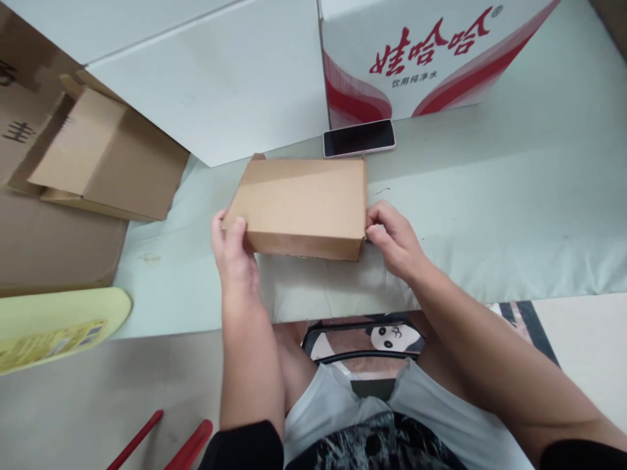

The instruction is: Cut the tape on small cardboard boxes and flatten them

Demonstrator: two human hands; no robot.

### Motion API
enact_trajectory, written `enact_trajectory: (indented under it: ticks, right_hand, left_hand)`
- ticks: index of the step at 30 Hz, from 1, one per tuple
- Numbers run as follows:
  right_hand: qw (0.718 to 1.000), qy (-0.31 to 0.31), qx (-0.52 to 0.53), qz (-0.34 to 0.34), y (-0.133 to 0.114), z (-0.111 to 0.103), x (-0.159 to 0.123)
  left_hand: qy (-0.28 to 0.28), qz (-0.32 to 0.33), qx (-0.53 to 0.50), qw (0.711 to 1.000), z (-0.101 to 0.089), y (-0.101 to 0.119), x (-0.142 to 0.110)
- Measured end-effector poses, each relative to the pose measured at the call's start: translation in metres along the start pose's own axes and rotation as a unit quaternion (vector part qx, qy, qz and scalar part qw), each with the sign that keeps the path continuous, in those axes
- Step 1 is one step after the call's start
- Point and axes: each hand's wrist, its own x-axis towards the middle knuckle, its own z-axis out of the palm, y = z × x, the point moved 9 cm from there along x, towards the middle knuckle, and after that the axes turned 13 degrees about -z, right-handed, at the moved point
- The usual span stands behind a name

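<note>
Near the middle of the frame, the small brown box [304, 199] is sitting between my two hands over the pale cloth on the bench [514, 183], its broad face turned up and its long near side facing me; I cannot tell whether its underside is fully touching the cloth. The fingers of my left hand [235, 254] are gripping the left end, the thumb pressing on top by the near corner and the others wrapping round the side. The fingers of my right hand [396, 241] are curling in at the lower right corner, touching the edge there, but I cannot tell whether they are pinching the card or only bracing it. As I judge it, handling this well is asking for a firm left hold, since thin card is easily sliding or twisting, and for light right fingertips working along the edge rather than pushing into the panel and denting it. Even pressure from both ends is what is keeping the box square. The phone [359, 138] is lying just beyond the far right corner, so I am wanting any turn to be small and slow.
</note>
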Motion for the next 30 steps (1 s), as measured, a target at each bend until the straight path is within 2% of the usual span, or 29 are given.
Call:
enact_trajectory:
  ticks: [3, 5, 7, 9, 11, 13, 15, 21, 23, 27, 30]
  right_hand:
    - [0.998, -0.048, -0.001, -0.041, -0.010, 0.012, 0.001]
    - [0.997, -0.056, -0.001, -0.058, -0.015, 0.016, 0.002]
    - [0.998, -0.019, -0.019, -0.060, -0.015, 0.009, 0.004]
    - [0.997, 0.051, -0.052, -0.039, -0.008, -0.004, 0.004]
    - [0.990, 0.116, -0.079, -0.001, 0.004, -0.018, 0.002]
    - [0.986, 0.143, -0.076, 0.028, 0.015, -0.024, 0.000]
    - [0.990, 0.128, -0.047, 0.031, 0.018, -0.022, 0.002]
    - [0.997, -0.037, 0.065, -0.006, -0.010, 0.007, 0.006]
    - [0.997, -0.041, 0.064, 0.032, -0.007, 0.007, 0.003]
    - [0.991, -0.018, 0.014, 0.132, 0.015, 0.000, -0.002]
    - [0.983, -0.068, 0.005, 0.168, 0.025, 0.004, -0.005]
  left_hand:
    - [0.024, -0.008, 0.020, 0.999, -0.014, -0.005, 0.007]
    - [0.040, -0.022, 0.037, 0.998, -0.023, -0.010, 0.014]
    - [0.058, -0.046, 0.043, 0.996, -0.032, -0.016, 0.020]
    - [0.066, -0.062, 0.036, 0.995, -0.037, -0.021, 0.024]
    - [0.059, -0.060, 0.025, 0.996, -0.036, -0.021, 0.024]
    - [0.046, -0.055, 0.017, 0.997, -0.033, -0.021, 0.022]
    - [0.038, -0.059, 0.003, 0.998, -0.029, -0.021, 0.019]
    - [0.060, -0.065, -0.034, 0.996, -0.026, -0.015, 0.015]
    - [0.069, -0.049, -0.028, 0.996, -0.025, -0.009, 0.015]
    - [0.068, -0.023, -0.042, 0.997, -0.017, -0.004, 0.014]
    - [0.076, 0.010, -0.022, 0.997, -0.014, -0.002, 0.012]
